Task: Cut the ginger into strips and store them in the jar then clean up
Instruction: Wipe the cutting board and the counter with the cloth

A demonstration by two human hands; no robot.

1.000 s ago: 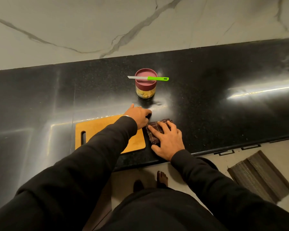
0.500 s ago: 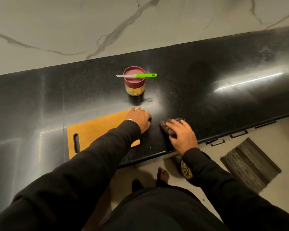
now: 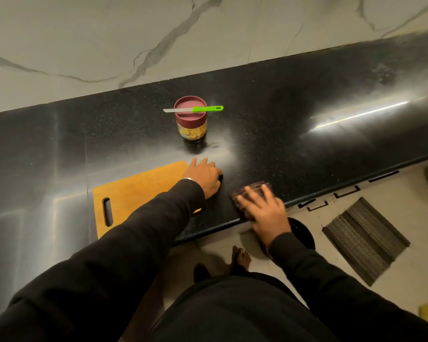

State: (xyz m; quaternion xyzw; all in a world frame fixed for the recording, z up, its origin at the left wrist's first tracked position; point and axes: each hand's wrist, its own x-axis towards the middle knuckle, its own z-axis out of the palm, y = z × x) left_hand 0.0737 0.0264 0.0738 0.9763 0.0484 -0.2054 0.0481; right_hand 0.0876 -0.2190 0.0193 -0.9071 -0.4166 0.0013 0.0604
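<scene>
Black polished stone is forming the table (image 3: pixel 294 134), backed by a white veined wall. Using the jar (image 3: pixel 190 119) as landmark: it is standing lidded with yellow ginger strips inside, and the green-handled knife (image 3: pixel 193 109) is lying across its lid. Nearer the person than the jar, and to its left, the cutting board (image 3: pixel 139 193) is lying flat.

Cutting and storing look finished; the cleaning step is under way. The right hand (image 3: pixel 261 209) is pressing a dark cloth (image 3: pixel 253 191) with spread, straight fingers at the table's front edge, below and right of the jar. The left hand (image 3: pixel 204 175) is resting on the board's near corner; whether it is gripping it, I cannot tell.

Compared with half a second ago, the cloth is sitting closer to the edge, above a dark bin (image 3: pixel 303 233) on the floor. Next, I judge, the sweep needs carrying over that edge so scraps drop in.
</scene>
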